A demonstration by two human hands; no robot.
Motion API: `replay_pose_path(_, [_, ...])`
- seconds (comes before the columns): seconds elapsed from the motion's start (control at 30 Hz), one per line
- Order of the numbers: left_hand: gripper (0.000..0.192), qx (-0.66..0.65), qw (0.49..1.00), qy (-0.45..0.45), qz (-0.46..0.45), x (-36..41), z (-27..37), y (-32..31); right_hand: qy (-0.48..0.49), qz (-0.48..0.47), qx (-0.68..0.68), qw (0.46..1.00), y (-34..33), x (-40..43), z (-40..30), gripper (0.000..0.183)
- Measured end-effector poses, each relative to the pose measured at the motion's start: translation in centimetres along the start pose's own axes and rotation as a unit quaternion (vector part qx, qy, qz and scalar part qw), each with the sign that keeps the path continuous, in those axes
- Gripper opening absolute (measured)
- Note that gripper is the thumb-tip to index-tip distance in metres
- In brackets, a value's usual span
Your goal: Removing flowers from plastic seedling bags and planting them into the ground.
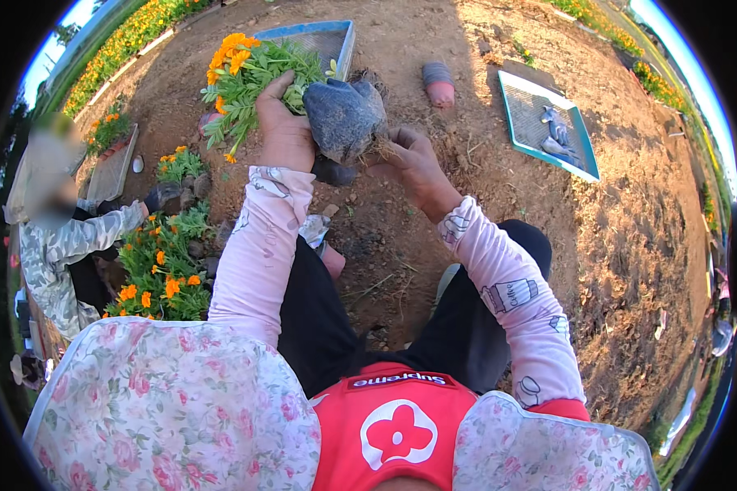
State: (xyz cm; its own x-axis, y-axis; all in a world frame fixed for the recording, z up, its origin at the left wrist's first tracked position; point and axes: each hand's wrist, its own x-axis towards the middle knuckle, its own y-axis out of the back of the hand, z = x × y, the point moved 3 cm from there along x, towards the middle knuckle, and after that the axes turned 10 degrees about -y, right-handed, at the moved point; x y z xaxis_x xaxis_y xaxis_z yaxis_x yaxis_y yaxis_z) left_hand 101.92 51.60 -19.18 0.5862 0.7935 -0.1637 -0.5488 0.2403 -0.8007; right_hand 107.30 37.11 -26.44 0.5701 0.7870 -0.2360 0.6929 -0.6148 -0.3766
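Observation:
My left hand point(285, 132) grips a marigold plant point(295, 67) with orange blooms, low on its leafy stems. The plant is tilted on its side, flowers to the left. A dark grey bag, apparently a nursery bag point(344, 116), wraps its root ball. Fibrous roots point(378, 147) stick out around the bag's right end. At this end my right hand point(411, 172) pinches the roots between thumb and fingers. Below the bag, a dark object point(333, 172) lies on the soil, partly hidden.
A blue-rimmed tray point(351, 43) stands behind the plant. To the right, a teal-rimmed tray point(519, 138) holds crumpled dark bags. Stacked pots point(439, 86) lie on the soil between them. Left are bunched marigolds point(166, 264) and a co-worker in a camouflage sleeve point(92, 239).

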Motion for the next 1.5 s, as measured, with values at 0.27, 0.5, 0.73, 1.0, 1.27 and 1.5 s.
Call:
replay_pose_path(0.27, [0.029, -0.020, 0.997, 0.069, 0.000, 1.8, 0.0, 1.8, 0.019, 0.052, 0.009, 0.998, -0.2, -0.3, -0.1, 0.013])
replay_pose_path(0.5, [0.031, 0.020, 1.000, -0.001, -0.001, 2.4, 0.5, 2.0, 0.011, 0.044, 0.031, 0.998, 0.8, -1.2, -0.5, 0.003])
replay_pose_path(0.73, [0.024, -0.068, 0.997, -0.037, 0.018, 6.5, 2.3, 3.7, 0.089, 0.143, 0.082, 0.982, 4.2, -3.0, -2.6, 0.001])
replay_pose_path(1.0, [0.020, -0.018, 0.994, -0.102, 0.025, 7.2, 1.1, 3.9, 0.109, 0.127, 0.083, 0.982, 2.5, -2.7, -3.5, 0.010])
replay_pose_path(1.27, [0.021, -0.028, 0.999, -0.043, -0.012, 5.7, -2.3, 2.7, 0.129, 0.115, -0.120, 0.978, -1.1, -2.4, -3.0, 0.024])
replay_pose_path(1.5, [0.020, -0.041, 0.998, -0.029, 0.028, 6.8, -3.7, 3.9, 0.218, 0.136, -0.065, 0.964, -1.5, -2.1, -3.5, 0.017])
